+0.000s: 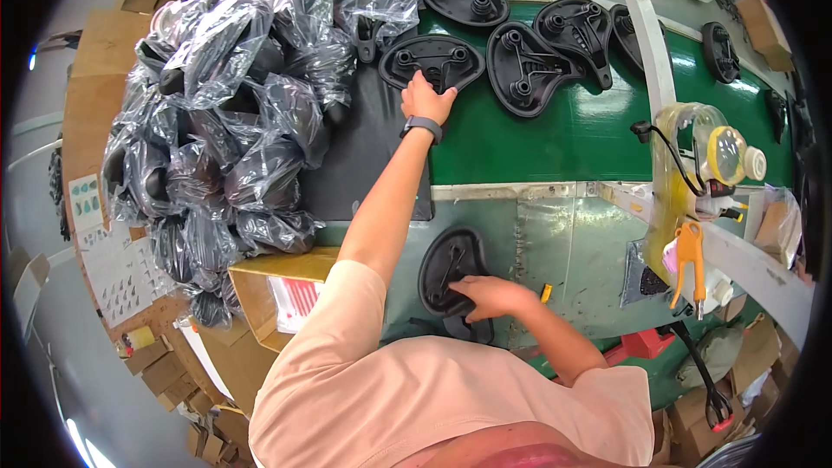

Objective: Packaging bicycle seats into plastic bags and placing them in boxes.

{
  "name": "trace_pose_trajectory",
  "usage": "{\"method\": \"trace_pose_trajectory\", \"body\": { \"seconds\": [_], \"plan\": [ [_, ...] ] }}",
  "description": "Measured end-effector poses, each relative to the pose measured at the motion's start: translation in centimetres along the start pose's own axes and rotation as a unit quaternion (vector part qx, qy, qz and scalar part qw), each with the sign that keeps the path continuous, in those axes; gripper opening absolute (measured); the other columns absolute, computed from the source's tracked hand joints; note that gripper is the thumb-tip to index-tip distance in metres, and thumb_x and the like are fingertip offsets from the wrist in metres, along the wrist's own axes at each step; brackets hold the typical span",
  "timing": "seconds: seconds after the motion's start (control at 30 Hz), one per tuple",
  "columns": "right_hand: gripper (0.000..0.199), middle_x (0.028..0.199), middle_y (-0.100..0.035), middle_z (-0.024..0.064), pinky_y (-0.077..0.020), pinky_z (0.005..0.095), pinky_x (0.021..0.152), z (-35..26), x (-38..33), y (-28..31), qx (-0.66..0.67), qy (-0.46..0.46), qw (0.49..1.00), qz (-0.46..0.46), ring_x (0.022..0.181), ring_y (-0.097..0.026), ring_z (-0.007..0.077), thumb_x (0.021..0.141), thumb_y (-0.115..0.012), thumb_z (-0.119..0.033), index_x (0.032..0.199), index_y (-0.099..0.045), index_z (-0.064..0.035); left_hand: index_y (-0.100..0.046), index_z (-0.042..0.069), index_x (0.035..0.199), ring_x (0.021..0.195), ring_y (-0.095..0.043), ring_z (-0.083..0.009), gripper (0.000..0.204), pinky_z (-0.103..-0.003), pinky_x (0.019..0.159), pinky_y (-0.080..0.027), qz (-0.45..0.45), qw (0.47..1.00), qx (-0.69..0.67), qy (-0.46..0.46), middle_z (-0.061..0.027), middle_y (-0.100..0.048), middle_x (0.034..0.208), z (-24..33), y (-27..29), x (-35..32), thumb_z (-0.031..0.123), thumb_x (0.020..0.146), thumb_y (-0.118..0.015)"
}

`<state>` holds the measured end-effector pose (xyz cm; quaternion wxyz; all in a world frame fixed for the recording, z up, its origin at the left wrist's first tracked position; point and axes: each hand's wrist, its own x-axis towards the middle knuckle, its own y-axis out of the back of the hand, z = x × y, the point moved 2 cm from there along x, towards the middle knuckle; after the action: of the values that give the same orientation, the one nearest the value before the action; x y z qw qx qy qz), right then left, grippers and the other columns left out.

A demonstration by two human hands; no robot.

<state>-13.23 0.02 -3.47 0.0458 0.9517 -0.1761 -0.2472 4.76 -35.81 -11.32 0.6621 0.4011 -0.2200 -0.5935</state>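
A black saddle base (431, 61) on the green belt (555, 134) is gripped at its near edge by the left hand (425, 97). Another saddle base (451, 273), on the counter (563, 251), is pressed under the closed right hand (492, 296).

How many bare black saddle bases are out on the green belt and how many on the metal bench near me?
Saddle bases on the green belt: 6, the left hand on one
Saddle bases on the metal bench: 1, under the right hand
Total: 7
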Motion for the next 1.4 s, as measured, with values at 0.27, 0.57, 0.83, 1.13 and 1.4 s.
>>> {"method": "trace_pose_trajectory", "body": {
  "seconds": [0.27, 0.57, 0.83, 1.13, 1.4],
  "plan": [
    [0.062, 0.142, -0.067, 0.0214, -0.0460, 0.0512, 0.119, 6.1, 1.1, 30.6, -0.268, -0.012, 0.781, 0.565, 0.137, -0.060, 0.0425, 0.092, -0.085, -0.030, 0.143, -0.063, -0.0004, -0.076, 0.006, 0.113, 0.098, -0.075, -0.0441, 0.062, -0.052, 0.086, -0.057, -0.035, 0.995, 0.086, 0.032, -0.0209, -0.080, 0.102, -10.1, 11.7, -16.4, 0.066, 0.104, -0.063],
    [0.053, 0.114, -0.067, 0.0168, -0.0481, 0.0493, 0.098, 7.5, 2.6, 28.8, -0.310, -0.090, 0.846, 0.424, 0.110, -0.065, 0.0365, 0.087, -0.088, -0.034, 0.125, -0.066, -0.0048, -0.078, 0.005, 0.118, 0.097, -0.079, -0.0372, 0.045, -0.047, 0.080, -0.061, -0.291, 0.955, 0.026, -0.054, -0.0187, -0.081, 0.100, -4.1, 18.2, -15.5, 0.042, 0.094, -0.085],
    [0.050, 0.122, -0.071, 0.0252, -0.0583, 0.0534, 0.099, 1.8, -4.4, 6.2, 0.006, -0.174, 0.960, 0.220, 0.114, -0.070, 0.0467, 0.092, -0.083, -0.036, 0.126, -0.074, -0.0006, -0.052, 0.011, 0.161, 0.147, -0.055, -0.0387, 0.081, -0.050, 0.119, -0.047, 0.061, 0.841, 0.128, -0.523, -0.0158, -0.061, 0.156, 10.8, 2.6, 12.8, 0.034, 0.091, -0.087],
    [0.068, 0.148, -0.066, 0.0263, -0.0520, 0.0510, 0.115, 7.9, -4.0, 25.3, -0.016, -0.165, 0.850, 0.500, 0.135, -0.065, 0.0442, 0.095, -0.081, -0.023, 0.154, -0.058, 0.0011, -0.066, 0.012, 0.127, 0.123, -0.068, -0.0338, 0.070, -0.056, 0.115, -0.043, -0.058, 0.816, 0.374, -0.437, -0.0111, -0.077, 0.117, 13.7, -2.9, 16.9, 0.061, 0.082, -0.088],
    [0.083, 0.144, -0.066, 0.0235, -0.0484, 0.0529, 0.112, 19.7, 4.1, 45.2, -0.255, -0.181, 0.639, 0.702, 0.132, -0.058, 0.0438, 0.091, -0.086, -0.035, 0.157, -0.050, -0.0009, -0.070, 0.011, 0.091, 0.082, -0.070, -0.0311, 0.056, -0.046, 0.088, -0.047, -0.042, 0.893, 0.259, -0.366, -0.0105, -0.073, 0.079, 2.8, 7.8, -3.6, 0.062, 0.077, -0.089]
  ]
}}
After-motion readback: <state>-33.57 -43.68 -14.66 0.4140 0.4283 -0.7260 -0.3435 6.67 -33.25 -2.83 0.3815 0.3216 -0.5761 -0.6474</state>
